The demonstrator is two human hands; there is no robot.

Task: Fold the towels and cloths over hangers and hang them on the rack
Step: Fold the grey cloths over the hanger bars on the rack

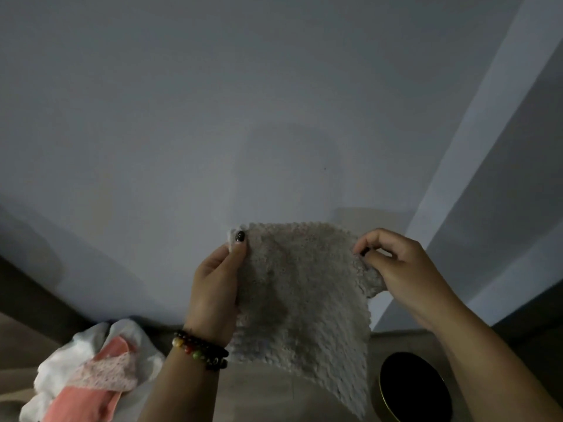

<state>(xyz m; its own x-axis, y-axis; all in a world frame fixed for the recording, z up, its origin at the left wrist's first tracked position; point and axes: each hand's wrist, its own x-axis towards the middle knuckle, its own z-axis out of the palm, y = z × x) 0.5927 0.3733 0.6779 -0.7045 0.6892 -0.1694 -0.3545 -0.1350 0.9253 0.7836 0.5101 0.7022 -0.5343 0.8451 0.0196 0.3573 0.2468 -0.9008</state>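
A small beige, nubbly cloth (300, 296) hangs spread out in front of a pale wall. My left hand (214, 287) pinches its upper left corner between thumb and fingers; a beaded bracelet sits on that wrist. My right hand (396, 263) pinches the upper right corner, where the fabric bunches under the fingers. The cloth's lower edge drops toward a beige surface below. No hanger or rack shows in this view.
A heap of white and pink cloths (91, 370), one with pink lace, lies at the lower left on the beige surface (259, 394). A round black tin with a gold rim (414, 388) sits at the lower right. A white door frame (475, 166) runs up the right side.
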